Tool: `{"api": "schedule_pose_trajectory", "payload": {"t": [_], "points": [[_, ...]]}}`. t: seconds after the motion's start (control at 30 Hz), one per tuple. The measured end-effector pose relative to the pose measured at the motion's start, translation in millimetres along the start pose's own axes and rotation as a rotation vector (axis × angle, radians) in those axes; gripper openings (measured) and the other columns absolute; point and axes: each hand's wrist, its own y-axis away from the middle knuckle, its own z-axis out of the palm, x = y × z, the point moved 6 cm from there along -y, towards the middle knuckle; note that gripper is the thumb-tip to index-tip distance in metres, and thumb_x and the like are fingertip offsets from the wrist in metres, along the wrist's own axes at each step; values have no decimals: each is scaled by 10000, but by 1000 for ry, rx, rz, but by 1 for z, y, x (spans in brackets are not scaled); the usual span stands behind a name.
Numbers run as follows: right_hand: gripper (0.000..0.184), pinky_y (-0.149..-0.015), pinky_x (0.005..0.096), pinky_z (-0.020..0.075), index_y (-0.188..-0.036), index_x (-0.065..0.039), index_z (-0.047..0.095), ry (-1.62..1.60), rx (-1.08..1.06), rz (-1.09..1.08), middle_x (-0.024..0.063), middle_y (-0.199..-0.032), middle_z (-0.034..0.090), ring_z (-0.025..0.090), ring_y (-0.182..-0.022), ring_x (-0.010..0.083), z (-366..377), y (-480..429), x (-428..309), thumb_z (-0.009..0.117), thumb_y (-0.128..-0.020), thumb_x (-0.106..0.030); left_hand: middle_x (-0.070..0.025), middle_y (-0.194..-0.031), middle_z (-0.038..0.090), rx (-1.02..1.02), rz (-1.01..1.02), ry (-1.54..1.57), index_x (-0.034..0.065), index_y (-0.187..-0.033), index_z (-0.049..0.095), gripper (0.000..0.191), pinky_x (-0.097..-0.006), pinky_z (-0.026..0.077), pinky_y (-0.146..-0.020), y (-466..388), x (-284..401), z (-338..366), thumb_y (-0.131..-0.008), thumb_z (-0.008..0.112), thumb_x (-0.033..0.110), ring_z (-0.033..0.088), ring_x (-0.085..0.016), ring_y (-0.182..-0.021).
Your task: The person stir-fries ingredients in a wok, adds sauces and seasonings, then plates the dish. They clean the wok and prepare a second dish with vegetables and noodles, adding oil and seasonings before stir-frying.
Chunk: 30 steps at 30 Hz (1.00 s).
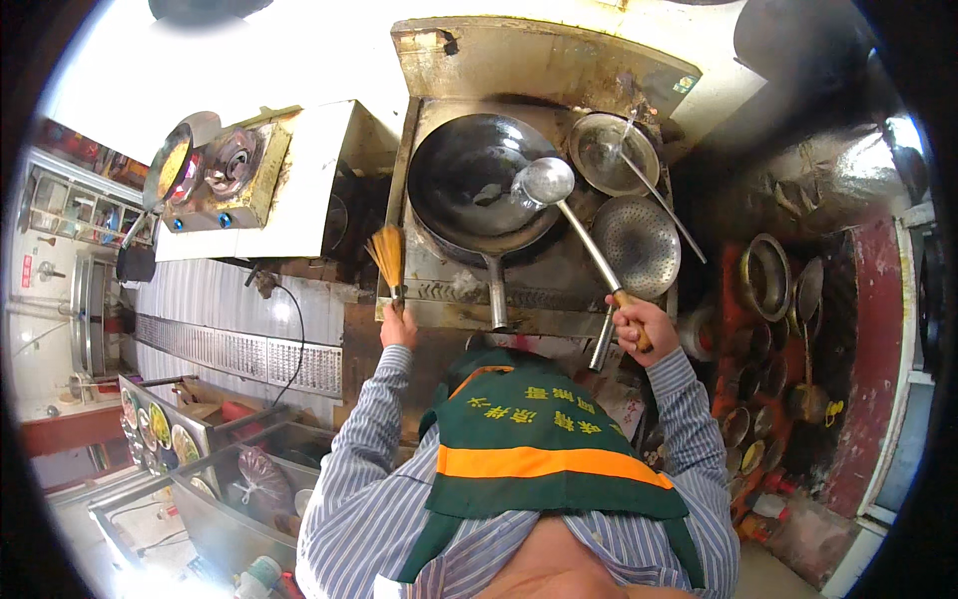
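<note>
My left hand (399, 327) grips the short handle of a bamboo wok brush (387, 254), bristles pointing away from me, left of the wok. In my right hand (645, 327) is the wooden-ended handle of a steel ladle (548, 180). The ladle's bowl hangs over the right part of a black wok (456, 172), with what looks like clear water around its edge. A small wet patch shines on the wok's bottom. The wok's metal handle (496, 292) points toward me. Beside the ladle's shaft lies a round perforated skimmer (640, 243), its tubular handle (601, 343) near my right hand.
A metal bowl or strainer (599, 165) with a long thin rod (658, 206) across it sits at the stove's back right. To the left is a two-burner gas stove (239, 180) with a pan (174, 165) holding yellow food. Several pots and basins (767, 273) crowd the right side.
</note>
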Motion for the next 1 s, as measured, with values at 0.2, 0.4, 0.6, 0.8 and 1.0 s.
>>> {"api": "schedule_pose_trajectory", "payload": {"t": [0.2,0.4,0.6,0.8,1.0], "points": [[306,-433,235,369,-1156,50,607,607,202,-226,1,-661,526,476,-493,61,2,22,26,612,-868,-55,-185,-929,653,-139,144,542,31,-1188,545,371,-378,520,-773,-42,94,-26,-921,635,271,648,-299,-837],[431,-462,276,425,-1282,60,576,653,319,-464,19,-713,577,510,-515,89,-6,44,43,628,-885,-100,-91,-897,649,-573,465,250,35,-1296,567,405,-367,483,-516,-99,225,61,-1003,546,313,594,-222,-590],[310,-467,305,442,-1151,30,628,551,487,-504,56,-686,593,545,-516,118,-15,80,76,629,-888,-133,-97,-1171,697,-695,663,-1222,298,-1502,414,686,-463,561,-845,-206,231,7,-872,683,275,701,-299,-1013],[179,-459,284,418,-1028,1,607,388,515,-493,25,-651,542,507,-503,100,-11,93,101,619,-895,-119,-140,-1070,705,-239,933,-1094,208,-1316,585,352,-478,592,-739,-262,366,97,-971,512,214,717,-343,-965],[113,-454,273,399,-955,-12,595,317,483,-543,7,-629,521,483,-494,90,-20,100,102,617,-889,-101,-189,-1125,695,-532,863,-1199,119,-1401,475,456,-452,572,-854,-206,266,56,-953,527,181,689,-355,-1058]]}}
